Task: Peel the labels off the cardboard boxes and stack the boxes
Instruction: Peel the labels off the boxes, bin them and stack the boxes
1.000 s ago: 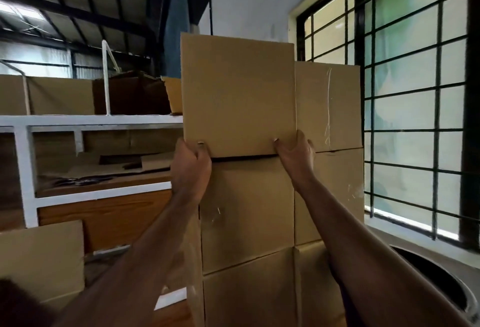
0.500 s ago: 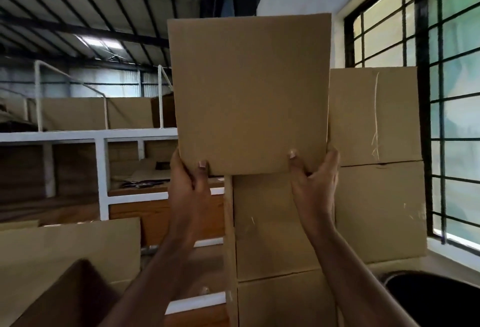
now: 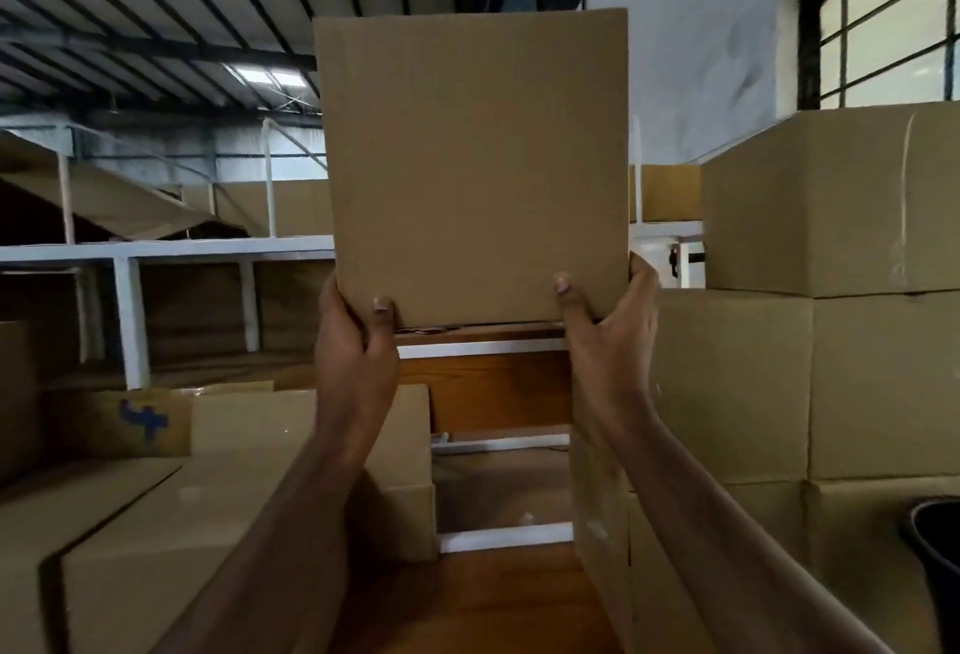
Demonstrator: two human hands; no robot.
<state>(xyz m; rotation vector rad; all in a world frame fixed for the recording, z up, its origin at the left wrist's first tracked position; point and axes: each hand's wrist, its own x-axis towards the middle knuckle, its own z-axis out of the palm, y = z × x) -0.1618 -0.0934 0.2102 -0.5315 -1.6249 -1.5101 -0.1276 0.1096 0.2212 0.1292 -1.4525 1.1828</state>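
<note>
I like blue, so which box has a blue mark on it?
The low box on the left, behind the big boxes. It has a blue scribble on its side; the box in the hands and the stacked ones look plain brown.

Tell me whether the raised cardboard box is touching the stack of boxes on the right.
Apart. The head view shows the raised box held in both hands, with white wall and shelf visible between its right edge and the stack.

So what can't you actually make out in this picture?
- Head view: the held box shows one plain face; whether a label sits on its other sides is hidden.
- The fingers of the left hand and right hand go under and behind the box; only the thumbs show.
- The black bin is cut off by the right edge.
- The blue mark on a low box is too blurred to read.
</note>
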